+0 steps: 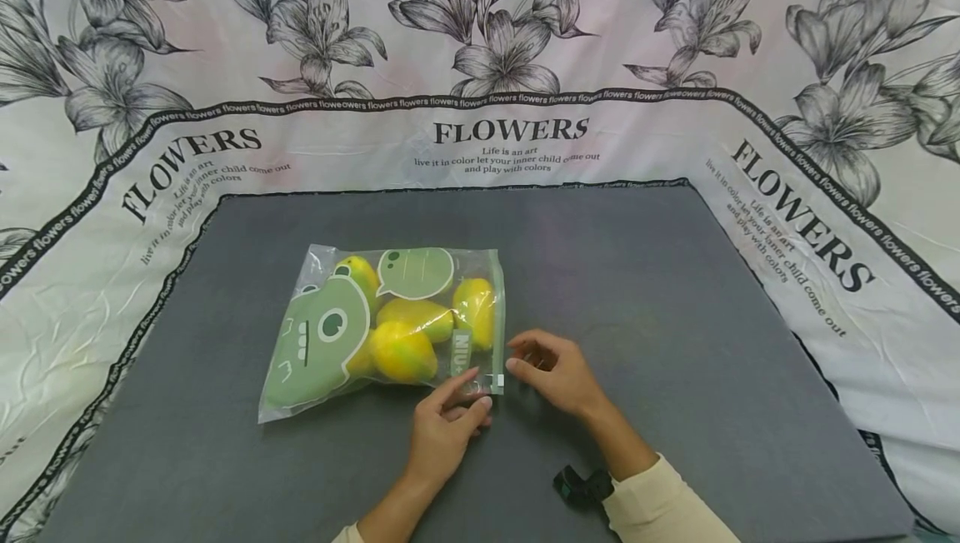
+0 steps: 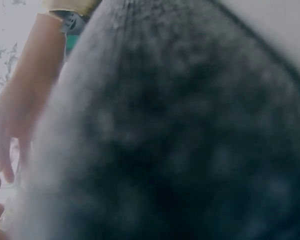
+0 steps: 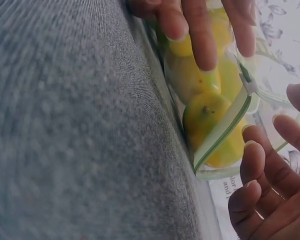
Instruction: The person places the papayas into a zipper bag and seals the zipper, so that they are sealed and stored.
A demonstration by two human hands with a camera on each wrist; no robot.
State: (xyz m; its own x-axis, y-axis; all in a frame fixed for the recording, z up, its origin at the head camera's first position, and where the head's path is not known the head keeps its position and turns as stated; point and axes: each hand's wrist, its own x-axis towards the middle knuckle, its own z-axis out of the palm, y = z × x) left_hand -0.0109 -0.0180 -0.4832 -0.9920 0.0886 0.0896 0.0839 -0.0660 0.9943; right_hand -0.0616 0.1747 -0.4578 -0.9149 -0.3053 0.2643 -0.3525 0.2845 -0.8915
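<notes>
A clear zip bag (image 1: pixel 333 385) with a green cartoon print lies on the grey table, holding several yellow-green fruits (image 1: pixel 405 351) that look like mangoes. Its zip edge, with a small white slider (image 3: pixel 251 86), faces right; in the right wrist view this end gapes. My left hand (image 1: pixel 441 439) is at the near right corner, its extended index finger touching the bag and its thumb near the slider. Just right of the zip edge, my right hand (image 1: pixel 558 372) hovers with fingers loosely bent and nothing between them. The left wrist view shows mostly blurred tabletop.
A grey cloth (image 1: pixel 675 318) covers the tabletop, bordered by a white cloth printed with flowers and lettering (image 1: pixel 512 131). A dark wrist device (image 1: pixel 581 486) sits at my right wrist, by the cream sleeve (image 1: pixel 667 505).
</notes>
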